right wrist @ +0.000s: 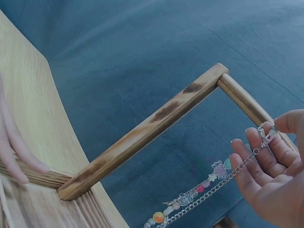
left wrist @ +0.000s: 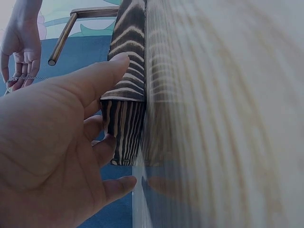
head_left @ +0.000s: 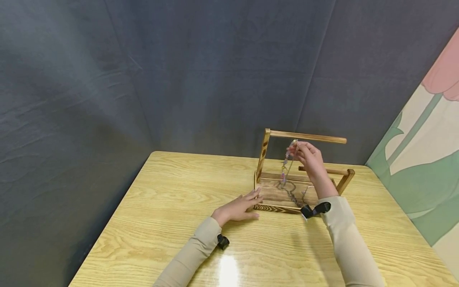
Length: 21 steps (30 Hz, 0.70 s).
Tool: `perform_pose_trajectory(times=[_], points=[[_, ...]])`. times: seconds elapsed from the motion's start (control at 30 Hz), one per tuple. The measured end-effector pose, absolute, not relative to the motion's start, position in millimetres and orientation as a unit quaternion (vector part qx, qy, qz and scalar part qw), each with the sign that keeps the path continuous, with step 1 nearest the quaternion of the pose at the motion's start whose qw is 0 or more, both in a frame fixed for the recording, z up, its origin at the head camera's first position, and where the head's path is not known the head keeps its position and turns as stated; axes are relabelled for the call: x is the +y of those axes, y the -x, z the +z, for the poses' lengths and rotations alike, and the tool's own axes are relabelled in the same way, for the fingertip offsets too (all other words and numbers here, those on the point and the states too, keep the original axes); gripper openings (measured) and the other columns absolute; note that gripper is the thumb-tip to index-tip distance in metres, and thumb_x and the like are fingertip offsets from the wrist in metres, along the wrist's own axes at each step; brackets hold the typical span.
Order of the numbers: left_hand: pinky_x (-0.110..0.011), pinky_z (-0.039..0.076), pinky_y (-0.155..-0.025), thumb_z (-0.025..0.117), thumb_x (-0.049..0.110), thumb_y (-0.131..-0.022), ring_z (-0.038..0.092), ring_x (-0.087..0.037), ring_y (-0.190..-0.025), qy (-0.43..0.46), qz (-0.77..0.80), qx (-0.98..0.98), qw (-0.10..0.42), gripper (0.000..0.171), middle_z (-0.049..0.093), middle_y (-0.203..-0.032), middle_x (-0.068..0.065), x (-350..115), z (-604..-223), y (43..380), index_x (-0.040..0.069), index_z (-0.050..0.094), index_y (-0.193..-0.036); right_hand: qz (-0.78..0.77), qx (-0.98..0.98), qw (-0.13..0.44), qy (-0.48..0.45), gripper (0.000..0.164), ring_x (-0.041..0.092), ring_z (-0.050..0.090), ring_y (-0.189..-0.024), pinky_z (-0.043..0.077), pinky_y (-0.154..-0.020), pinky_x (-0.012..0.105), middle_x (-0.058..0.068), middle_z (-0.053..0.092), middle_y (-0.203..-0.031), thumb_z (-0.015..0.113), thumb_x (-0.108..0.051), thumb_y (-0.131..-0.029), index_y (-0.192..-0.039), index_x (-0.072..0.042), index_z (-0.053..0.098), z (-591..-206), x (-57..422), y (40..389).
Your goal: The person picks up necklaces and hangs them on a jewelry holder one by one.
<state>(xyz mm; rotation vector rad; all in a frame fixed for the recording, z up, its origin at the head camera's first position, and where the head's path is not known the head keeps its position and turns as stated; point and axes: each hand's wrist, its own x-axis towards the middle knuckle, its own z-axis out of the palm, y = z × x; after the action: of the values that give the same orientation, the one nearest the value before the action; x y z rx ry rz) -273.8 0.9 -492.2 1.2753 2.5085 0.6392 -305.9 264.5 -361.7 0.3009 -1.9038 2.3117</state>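
A wooden jewelry stand [head_left: 263,153] has a shallow tray and two uprights, each with a round rod. Thumb and fingertips of my right hand [head_left: 310,156] pinch one end of a beaded chain [right wrist: 219,170], just in front of the upper rod [right wrist: 243,99]. Colourful beads and silver links hang from there toward the tray. My left hand [head_left: 239,206] rests at the tray's left front corner. Its thumb [left wrist: 111,71] lies against the striped front panel, and straight fingers [right wrist: 16,149] reach over the rim.
More chain [head_left: 292,192] lies in the tray. A lower rod [head_left: 322,171] stands at the right on a short upright. Behind the wooden table [head_left: 179,187] hangs a dark curtain [head_left: 215,79]; a flower-patterned panel [head_left: 423,167] is at the right.
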Motion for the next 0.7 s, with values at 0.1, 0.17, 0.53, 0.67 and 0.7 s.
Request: perform_pose_trajectory(times=[0.1, 0.17, 0.53, 0.67, 0.7], points=[[-0.055, 0.014, -0.112, 0.047, 0.042, -0.094, 0.001, -0.022, -0.144, -0.438, 0.22, 0.862, 0.128, 0.069, -0.006, -0.157, -0.005, 1, -492, 274, 0.017, 0.014, -0.15, 0.769, -0.628, 0.068, -0.102, 0.023, 0.014, 0.064, -0.093, 0.052, -0.083, 0.022, 0.003, 0.065, -0.096, 0.049, -0.019, -0.097, -0.105, 0.001, 0.056, -362, 266, 307], [-0.055, 0.014, -0.112, 0.047, 0.041, -0.094, 0.001, -0.021, -0.144, -0.437, 0.22, 0.863, 0.129, 0.069, -0.006, -0.157, -0.005, 1, -491, 273, 0.017, 0.014, -0.15, 0.771, -0.625, 0.068, -0.103, 0.023, 0.015, 0.064, -0.093, 0.052, -0.085, 0.024, 0.004, 0.065, -0.097, 0.049, -0.019, -0.097, -0.105, 0.002, 0.056, -362, 267, 307], [-0.053, 0.012, -0.113, 0.046, 0.042, -0.095, -0.001, -0.017, -0.144, -0.433, 0.211, 0.867, 0.128, 0.068, -0.008, -0.157, -0.001, 1, -493, 273, 0.019, 0.014, -0.15, 0.783, -0.61, 0.074, -0.099, 0.018, 0.015, 0.064, -0.093, 0.051, -0.088, 0.027, 0.003, 0.066, -0.095, 0.051, -0.016, -0.096, -0.101, -0.001, 0.06, -363, 272, 306], [-0.053, 0.013, -0.113, 0.046, 0.042, -0.095, -0.001, -0.016, -0.143, -0.433, 0.211, 0.868, 0.125, 0.068, -0.007, -0.157, -0.001, 1, -493, 273, 0.019, 0.015, -0.15, 0.783, -0.608, 0.083, -0.103, 0.02, 0.015, 0.065, -0.093, 0.052, -0.086, 0.026, 0.004, 0.066, -0.095, 0.052, -0.016, -0.096, -0.101, 0.0, 0.06, -363, 275, 305], [-0.052, 0.013, -0.113, 0.046, 0.042, -0.095, -0.001, -0.017, -0.144, -0.433, 0.211, 0.867, 0.124, 0.068, -0.007, -0.157, -0.001, 1, -493, 273, 0.019, 0.015, -0.15, 0.783, -0.608, 0.085, -0.103, 0.02, 0.015, 0.065, -0.093, 0.052, -0.086, 0.026, 0.004, 0.066, -0.095, 0.052, -0.017, -0.096, -0.101, 0.0, 0.06, -362, 276, 305]])
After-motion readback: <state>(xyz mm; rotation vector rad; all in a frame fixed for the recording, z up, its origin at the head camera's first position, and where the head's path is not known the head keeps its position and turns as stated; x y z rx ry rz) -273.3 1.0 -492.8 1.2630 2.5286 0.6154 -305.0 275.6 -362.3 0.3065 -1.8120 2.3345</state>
